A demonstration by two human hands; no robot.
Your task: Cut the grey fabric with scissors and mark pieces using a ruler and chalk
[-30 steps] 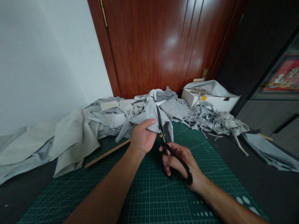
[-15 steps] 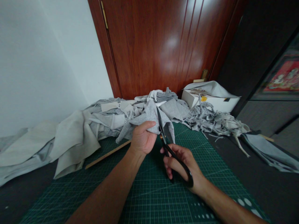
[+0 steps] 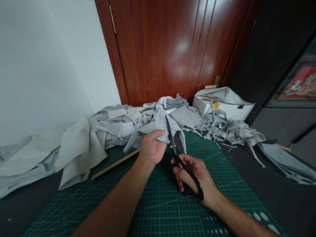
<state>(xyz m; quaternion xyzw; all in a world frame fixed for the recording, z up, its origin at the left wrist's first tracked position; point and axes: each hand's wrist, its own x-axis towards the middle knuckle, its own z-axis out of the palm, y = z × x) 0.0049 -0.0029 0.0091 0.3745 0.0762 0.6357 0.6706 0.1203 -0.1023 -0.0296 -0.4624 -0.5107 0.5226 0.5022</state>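
Note:
My left hand [image 3: 153,146] is closed on a piece of light grey fabric [image 3: 158,122], thumb on top and the fingers beneath. The cloth spreads out beyond the hand, with a corner hanging down on the right. My right hand [image 3: 194,172] grips a pair of black-handled scissors [image 3: 174,149], fingers through the loops. Their blades point away from me and lie against the cloth, just right of my left thumb. One blade shows over the fabric; the other is mostly hidden. Both hands are above a green cutting mat [image 3: 168,204].
A heap of grey and cream fabric pieces [image 3: 118,126] runs along the wall and door. A wooden stick [image 3: 115,164] lies on the mat at left. Tangled grey scraps [image 3: 228,130] lie before a white box [image 3: 233,110]. Folded grey cloth [image 3: 286,161] rests at far right.
The handles of the scissors are slightly closer together. Otherwise both hands and the cloth keep nearly the same place, with only a small shift of the whole view.

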